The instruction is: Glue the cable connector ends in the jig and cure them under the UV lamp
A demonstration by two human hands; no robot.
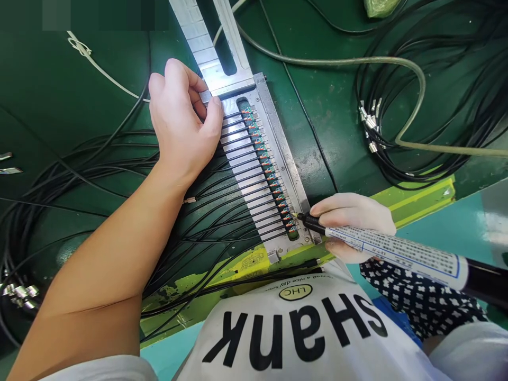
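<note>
Bench, seen from beside the worker.

- Wire-holding jig (pixel 282 142): a bright metal rail flat on the green bench (pixel 329 95). Its long axis runs from 11 o'clock to 5 o'clock.
- Black cables (pixel 222 211) enter the jig from the 8 o'clock side, laid parallel in its slots. Their stripped wire ends (pixel 270 170) form a single row down the window, showing green, orange and white.
- Left hand (pixel 182 121): at the jig's far end. Fingers are curled close together, and thumb and forefinger look to nip the corner of the clamp bar. The heel rests on the cables.
- Right hand (pixel 351 222): at the near end, at 5 o'clock on the rail, so it is the closer hand to the last wires. Fingers are pressed together around a marker pen (pixel 397 253), which has a white printed barrel and a dark cap end.
- The pen's axis runs 10 to 4 o'clock. Its tip (pixel 297 215) points toward 10 o'clock and touches, or very nearly touches, the second-to-last wire end.
- The wire row lies up and away from the fingertips, toward 11 o'clock.
- Off at 2 o'clock lies a grey hose (pixel 357 61), and past it a loose cable coil with metal plugs (pixel 371 127).
</note>
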